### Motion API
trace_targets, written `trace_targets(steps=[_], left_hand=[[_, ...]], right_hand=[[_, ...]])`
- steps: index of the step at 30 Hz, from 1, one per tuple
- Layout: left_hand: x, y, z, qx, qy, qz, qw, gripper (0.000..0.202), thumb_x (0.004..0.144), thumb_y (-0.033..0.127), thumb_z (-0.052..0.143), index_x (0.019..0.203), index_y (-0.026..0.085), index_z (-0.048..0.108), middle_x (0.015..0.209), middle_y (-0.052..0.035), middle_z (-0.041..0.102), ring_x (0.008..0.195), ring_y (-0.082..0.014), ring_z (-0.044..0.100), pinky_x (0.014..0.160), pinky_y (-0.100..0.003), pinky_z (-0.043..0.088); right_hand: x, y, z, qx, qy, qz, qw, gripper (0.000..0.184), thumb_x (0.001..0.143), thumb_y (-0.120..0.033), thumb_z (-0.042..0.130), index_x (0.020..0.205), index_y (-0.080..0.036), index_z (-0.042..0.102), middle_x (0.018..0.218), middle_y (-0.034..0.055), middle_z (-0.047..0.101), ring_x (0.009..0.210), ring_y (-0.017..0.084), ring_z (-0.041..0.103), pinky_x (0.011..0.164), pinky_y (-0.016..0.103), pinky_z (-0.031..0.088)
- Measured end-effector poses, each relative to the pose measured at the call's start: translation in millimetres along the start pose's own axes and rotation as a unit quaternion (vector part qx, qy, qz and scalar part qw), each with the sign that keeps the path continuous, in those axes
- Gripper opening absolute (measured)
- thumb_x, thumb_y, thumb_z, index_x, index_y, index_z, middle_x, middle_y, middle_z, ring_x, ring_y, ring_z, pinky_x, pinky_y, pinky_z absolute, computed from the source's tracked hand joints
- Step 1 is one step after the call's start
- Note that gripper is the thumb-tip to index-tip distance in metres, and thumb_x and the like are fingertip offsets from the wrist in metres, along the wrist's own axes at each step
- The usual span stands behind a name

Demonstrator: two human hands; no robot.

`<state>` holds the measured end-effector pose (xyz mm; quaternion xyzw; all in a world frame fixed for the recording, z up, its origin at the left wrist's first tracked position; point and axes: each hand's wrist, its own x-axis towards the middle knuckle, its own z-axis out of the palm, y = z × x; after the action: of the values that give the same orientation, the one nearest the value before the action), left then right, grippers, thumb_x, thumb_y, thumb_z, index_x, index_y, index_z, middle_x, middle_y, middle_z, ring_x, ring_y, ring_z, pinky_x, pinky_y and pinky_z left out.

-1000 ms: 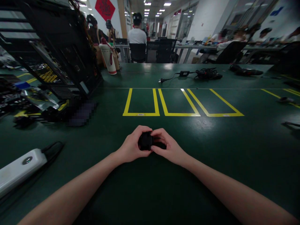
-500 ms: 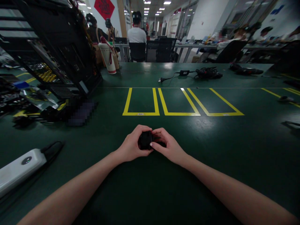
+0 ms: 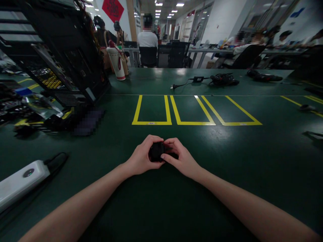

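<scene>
A small, dark, blocky object [image 3: 156, 152] is held between my two hands, low over the green tabletop [image 3: 161, 208]; its exact kind does not show. My left hand [image 3: 143, 155] curls round its left side, thumb and fingers gripping it from top and bottom. From the right, my right hand [image 3: 180, 156] pinches its edge, the thumb on the near face and the other fingers behind. Parts of the object are covered by the fingers. Beyond the hands, yellow tape [image 3: 151, 123] marks out outlines on the table.
A black computer case [image 3: 73, 50] stands at the left, beside a clear plastic bag [image 3: 41, 104]. A white device with a round button [image 3: 25, 178] lies nearer. Further back are a white cup [image 3: 117, 64] and a coiled power cable [image 3: 223, 79]. Several people sit at desks behind.
Both hands keep their hold on the dark object with hardly any movement. The view has shifted very slightly.
</scene>
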<state>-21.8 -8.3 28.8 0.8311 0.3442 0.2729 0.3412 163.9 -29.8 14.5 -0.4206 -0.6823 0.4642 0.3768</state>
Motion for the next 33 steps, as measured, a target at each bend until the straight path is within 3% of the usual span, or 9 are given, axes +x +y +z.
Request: trace_targets(steps=[4, 13, 17, 24, 33], left_hand=[[-0.1, -2.2, 1.6, 0.001, 0.014, 0.001, 1.000, 0.058, 0.066, 0.020, 0.069, 0.115, 0.027, 0.038, 0.114, -0.0036, 0.045, 0.104, -0.0219, 0.049, 0.085, -0.038, 0.047], [0.0, 4.6, -2.1, -0.010, -0.005, -0.013, 1.000, 0.055, 0.068, 0.019, 0.067, 0.114, 0.028, 0.038, 0.113, -0.0037, 0.044, 0.104, -0.0223, 0.049, 0.084, -0.040, 0.048], [0.1, 1.8, -0.5, -0.006, -0.002, -0.005, 1.000, 0.054, 0.068, 0.021, 0.067, 0.114, 0.028, 0.039, 0.113, -0.0038, 0.045, 0.104, -0.0225, 0.050, 0.084, -0.040, 0.048], [0.0, 0.0, 1.3, 0.001, 0.011, -0.002, 1.000, 0.055, 0.067, 0.021, 0.068, 0.114, 0.026, 0.039, 0.113, -0.0040, 0.045, 0.104, -0.0218, 0.049, 0.085, -0.038, 0.047], [-0.1, 3.4, -2.0, -0.005, -0.003, -0.008, 1.000, 0.055, 0.068, 0.019, 0.067, 0.115, 0.027, 0.038, 0.113, -0.0041, 0.045, 0.104, -0.0222, 0.049, 0.084, -0.039, 0.047]], right_hand=[[0.9, -0.2, -1.3, -0.012, -0.020, 0.018, 1.000, 0.030, 0.079, -0.025, 0.057, 0.107, -0.021, 0.046, 0.106, 0.0052, 0.053, 0.099, 0.018, 0.054, 0.087, 0.040, 0.048], [-2.1, -1.9, -1.2, -0.024, -0.015, -0.054, 0.998, 0.028, 0.077, -0.018, 0.058, 0.101, -0.025, 0.047, 0.107, 0.0033, 0.047, 0.101, 0.018, 0.050, 0.085, 0.037, 0.049], [-1.3, -0.1, 0.8, -0.014, 0.000, -0.037, 0.999, 0.022, 0.078, -0.020, 0.058, 0.097, -0.024, 0.047, 0.102, 0.0023, 0.049, 0.097, 0.017, 0.052, 0.083, 0.037, 0.050], [-0.3, -0.4, -0.6, -0.015, -0.012, 0.008, 1.000, 0.031, 0.079, -0.024, 0.057, 0.107, -0.021, 0.045, 0.107, 0.0050, 0.051, 0.100, 0.018, 0.053, 0.088, 0.039, 0.047], [-2.2, -0.7, 1.2, -0.010, -0.009, -0.056, 0.998, 0.030, 0.077, -0.016, 0.057, 0.103, -0.025, 0.046, 0.106, 0.0032, 0.046, 0.101, 0.018, 0.051, 0.086, 0.038, 0.049]])
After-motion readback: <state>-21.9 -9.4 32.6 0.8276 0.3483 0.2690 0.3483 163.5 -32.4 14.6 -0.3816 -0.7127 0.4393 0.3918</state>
